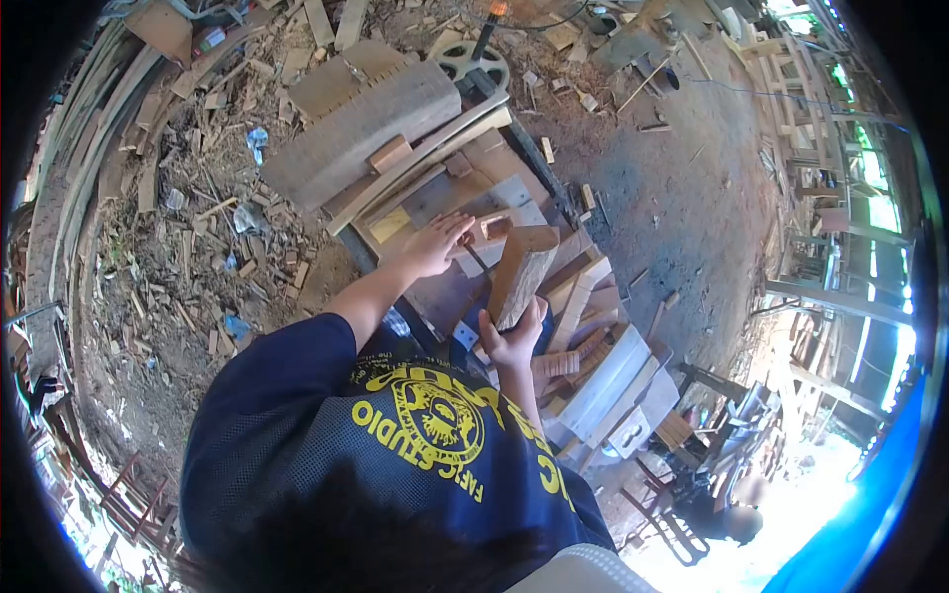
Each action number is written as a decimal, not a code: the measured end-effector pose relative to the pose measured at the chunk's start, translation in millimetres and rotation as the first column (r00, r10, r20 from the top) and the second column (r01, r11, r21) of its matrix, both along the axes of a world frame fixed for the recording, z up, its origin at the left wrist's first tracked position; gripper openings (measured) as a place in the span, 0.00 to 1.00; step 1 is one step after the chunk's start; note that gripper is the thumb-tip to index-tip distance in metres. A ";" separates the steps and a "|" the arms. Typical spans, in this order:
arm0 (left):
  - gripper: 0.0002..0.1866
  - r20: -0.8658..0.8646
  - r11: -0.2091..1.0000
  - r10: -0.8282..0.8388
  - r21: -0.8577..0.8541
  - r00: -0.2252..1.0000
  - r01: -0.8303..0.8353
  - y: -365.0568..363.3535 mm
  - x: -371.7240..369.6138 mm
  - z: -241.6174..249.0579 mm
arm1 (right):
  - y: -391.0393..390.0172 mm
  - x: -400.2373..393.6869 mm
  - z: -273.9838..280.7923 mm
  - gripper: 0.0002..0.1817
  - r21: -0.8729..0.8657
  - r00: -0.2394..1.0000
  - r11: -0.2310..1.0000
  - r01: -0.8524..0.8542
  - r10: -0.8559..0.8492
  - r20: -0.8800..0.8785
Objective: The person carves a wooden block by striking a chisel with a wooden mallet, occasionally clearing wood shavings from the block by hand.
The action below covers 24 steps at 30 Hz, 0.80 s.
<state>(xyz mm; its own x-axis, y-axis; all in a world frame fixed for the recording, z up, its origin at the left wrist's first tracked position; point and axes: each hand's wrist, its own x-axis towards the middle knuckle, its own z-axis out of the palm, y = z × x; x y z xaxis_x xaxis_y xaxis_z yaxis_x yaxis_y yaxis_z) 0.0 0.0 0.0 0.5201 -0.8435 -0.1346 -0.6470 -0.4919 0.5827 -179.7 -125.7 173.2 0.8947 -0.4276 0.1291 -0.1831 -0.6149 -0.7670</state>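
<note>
Over that cluttered tabletop [514, 166], the right hand [512, 341] clasps a wooden block [522, 279]; left of it, the left hand [438, 245] is spread.

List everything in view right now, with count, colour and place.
Wood piece: one, brown, in right hand
Small block: one, reddish-brown, by left hand
Thick beam: one, grey-brown, beyond left hand
Upper block: one, reddish-brown, on thick beam
Spoked wheel: one, grey, top centre
Wood pile: many pieces, brown, right of right hand
Pale board: one, grey-white, right of centre
Wood scraps: uncountable, brown, ground at left
Plastic litter: several, blue and clear, among scraps
Blue sheet: one, blue, lower right
Shirt: one, navy, yellow print, bottom centre
Hands: two, bare, centre
</note>
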 end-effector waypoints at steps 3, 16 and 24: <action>0.53 0.016 0.992 0.038 -0.120 0.999 -0.036 2.7 -1.6 -3.3 | -10.7 -29.2 -34.6 0.29 0.068 0.992 0.991 0.115 -0.118 0.043; 0.58 -0.389 0.938 0.251 -0.128 0.886 -0.322 17.9 12.2 3.7 | 11.3 -51.8 -75.2 0.20 0.886 0.835 0.375 0.274 -0.550 -0.025; 0.48 -0.246 0.978 0.140 -0.116 0.959 -0.173 7.6 -9.2 -3.8 | -20.4 -99.8 -61.0 0.17 0.762 0.791 0.495 0.418 -0.611 -0.038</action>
